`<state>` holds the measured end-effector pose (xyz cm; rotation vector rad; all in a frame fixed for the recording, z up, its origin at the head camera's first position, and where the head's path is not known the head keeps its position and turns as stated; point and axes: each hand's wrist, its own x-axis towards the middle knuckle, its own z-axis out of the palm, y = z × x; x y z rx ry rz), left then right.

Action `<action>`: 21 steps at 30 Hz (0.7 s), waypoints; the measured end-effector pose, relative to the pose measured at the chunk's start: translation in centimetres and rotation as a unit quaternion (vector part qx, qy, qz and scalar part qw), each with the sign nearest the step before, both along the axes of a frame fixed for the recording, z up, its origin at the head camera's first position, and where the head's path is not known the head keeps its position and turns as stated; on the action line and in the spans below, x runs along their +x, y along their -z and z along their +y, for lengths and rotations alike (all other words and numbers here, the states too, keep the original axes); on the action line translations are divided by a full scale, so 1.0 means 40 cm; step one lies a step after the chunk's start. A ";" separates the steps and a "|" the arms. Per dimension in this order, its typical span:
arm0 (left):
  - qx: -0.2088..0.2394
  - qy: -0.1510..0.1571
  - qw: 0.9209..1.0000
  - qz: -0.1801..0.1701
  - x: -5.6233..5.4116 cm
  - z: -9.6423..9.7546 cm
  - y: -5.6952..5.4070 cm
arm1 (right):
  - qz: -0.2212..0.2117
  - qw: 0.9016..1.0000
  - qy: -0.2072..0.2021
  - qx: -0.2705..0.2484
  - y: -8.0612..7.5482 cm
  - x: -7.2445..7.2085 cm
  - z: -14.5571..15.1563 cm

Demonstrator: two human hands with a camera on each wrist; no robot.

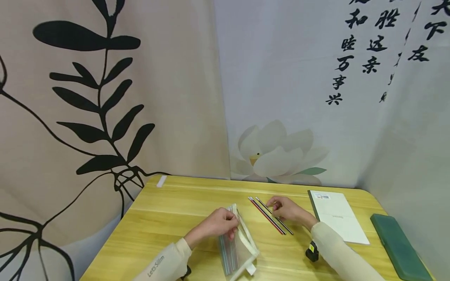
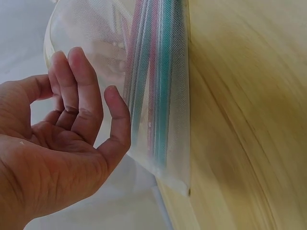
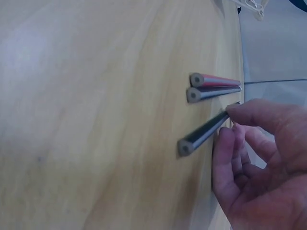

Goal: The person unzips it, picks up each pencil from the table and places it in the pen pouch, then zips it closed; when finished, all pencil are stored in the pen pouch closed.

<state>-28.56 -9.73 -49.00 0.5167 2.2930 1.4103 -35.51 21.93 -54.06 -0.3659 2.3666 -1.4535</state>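
My left hand pinches the upper edge of a see-through mesh pencil pouch with a cream border. Striped teal and pink items show through the mesh in the left wrist view, their kind unclear. On the table to the right, my right hand has thumb and fingers on a dark pencil, pinching it towards its far end. The pencil lies slanted, its unsharpened end facing the right wrist camera. Beside it, a red pencil and another dark pencil lie side by side.
A white notebook lies right of the right hand, with a dark green case beyond it at the table's right edge. A small white strip is at the wooden table's far left corner. Printed curtains hang behind.
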 end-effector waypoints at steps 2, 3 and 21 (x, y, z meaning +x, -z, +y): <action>-0.001 0.000 1.000 -0.001 0.000 -0.005 0.000 | 0.000 1.000 0.001 -0.002 -0.002 0.002 0.001; -0.002 0.000 1.000 -0.001 0.000 -0.008 -0.001 | 0.001 1.000 0.002 -0.001 -0.003 0.003 0.001; 0.000 0.000 1.000 0.006 0.003 -0.012 0.006 | 0.084 0.995 -0.004 0.059 0.000 0.015 -0.009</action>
